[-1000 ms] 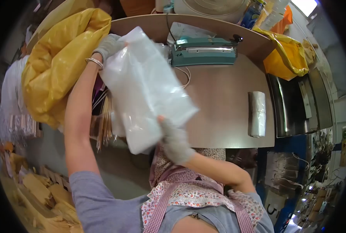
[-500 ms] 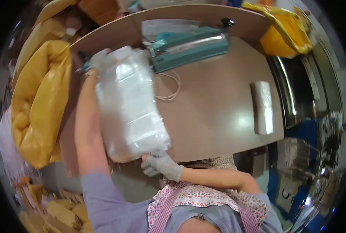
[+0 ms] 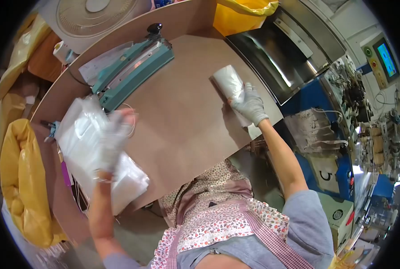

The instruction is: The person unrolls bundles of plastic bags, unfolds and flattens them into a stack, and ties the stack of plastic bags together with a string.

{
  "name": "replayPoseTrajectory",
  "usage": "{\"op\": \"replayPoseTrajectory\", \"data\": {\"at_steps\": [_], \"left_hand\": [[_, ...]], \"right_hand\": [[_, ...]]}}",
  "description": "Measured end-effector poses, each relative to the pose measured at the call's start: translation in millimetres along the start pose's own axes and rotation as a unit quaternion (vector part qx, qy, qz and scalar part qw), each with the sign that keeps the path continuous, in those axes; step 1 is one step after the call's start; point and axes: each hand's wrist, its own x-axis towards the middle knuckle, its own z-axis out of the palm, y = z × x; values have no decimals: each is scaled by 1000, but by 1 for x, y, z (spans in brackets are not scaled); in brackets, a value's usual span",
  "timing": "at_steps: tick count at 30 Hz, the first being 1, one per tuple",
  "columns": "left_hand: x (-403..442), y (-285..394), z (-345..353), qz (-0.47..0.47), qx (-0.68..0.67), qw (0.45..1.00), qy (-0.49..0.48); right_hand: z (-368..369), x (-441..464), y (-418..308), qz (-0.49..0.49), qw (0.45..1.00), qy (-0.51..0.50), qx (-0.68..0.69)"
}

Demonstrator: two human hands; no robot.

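A gloved right hand grips a white plastic roll at the right of the tabletop; the left hand, too blurred to tell its grip, is over plastic bags beside a heat sealer.

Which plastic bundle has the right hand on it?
The rolled bundle, gripped by the right hand; the other, a flat stack, lies at the left of the table.

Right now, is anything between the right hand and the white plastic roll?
Nothing visible but its glove: the right hand is on the roll. The teal sealer and plastic bags sit off to the left.
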Motion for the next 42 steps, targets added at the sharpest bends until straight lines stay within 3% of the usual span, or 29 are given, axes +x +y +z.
{"op": "replayPoseTrajectory", "data": {"at_steps": [2,3,5,6,8,10,11,12,14,16,18,22,24,27,28,29,30,32,33,34,35,36,37,38,40,42], "left_hand": [[-5,-16,67,-107,-67,984,-127],[-10,-19,96,-187,-284,926,-165],[-15,-8,148,-276,-503,812,-110],[-11,-10,168,-279,-505,811,-97],[-2,-14,196,-235,-606,751,-118],[-15,3,195,-302,-560,769,-56],[-17,2,193,-367,-570,735,-32],[-21,1,193,-367,-568,736,-25],[-31,0,192,-334,-647,685,10],[-33,-3,188,-337,-650,681,17],[-33,-10,188,-332,-656,677,20],[-35,2,178,-281,-657,699,27],[-29,-9,158,-240,-615,746,90],[-26,-10,110,-163,-553,803,150],[-23,-21,95,-167,-576,786,146],[-24,-27,82,-142,-540,813,168],[-27,-21,72,-184,-601,763,150],[-26,0,65,-203,-580,773,159],[-26,3,66,-182,-570,790,133],[-28,6,70,-165,-559,804,114],[-28,12,77,-156,-555,805,138],[-28,17,81,-163,-578,787,141],[-28,22,87,-156,-540,809,171],[-29,31,88,-202,-580,774,153],[-30,15,94,-194,-622,749,118],[-29,9,102,-243,-609,739,152]], "right_hand": [[3,-7,-3,-64,989,41,126],[3,-16,-9,-95,980,48,170],[10,-40,-25,-146,971,45,185],[12,-54,-33,-187,962,48,195],[-7,-89,-59,-215,962,-40,163],[-9,-110,-69,-272,942,-67,185],[-10,-114,-71,-319,921,-88,205],[-6,-115,-68,-324,918,-91,209],[-3,-116,-69,-396,885,-57,236],[-14,-115,-67,-372,895,-109,220],[-24,-108,-67,-473,876,-48,79],[-40,-100,-65,-520,845,-90,86],[-41,-98,-40,-641,735,-174,134],[-83,-70,-12,-582,707,-379,136],[-92,-49,-4,-577,724,-357,124],[-99,-23,3,-535,765,-280,224],[-105,5,6,-487,786,-203,323],[-124,77,-2,-404,799,-88,437],[-146,106,-17,-345,813,-56,465],[-149,152,-21,-346,823,50,447],[-121,258,1,-398,817,207,362],[-149,257,-16,-310,789,112,519],[-142,340,1,-185,947,196,173],[-150,339,-10,-74,968,187,152],[-143,231,-69,-260,866,166,393],[-102,139,-79,-456,835,-25,308]]}}
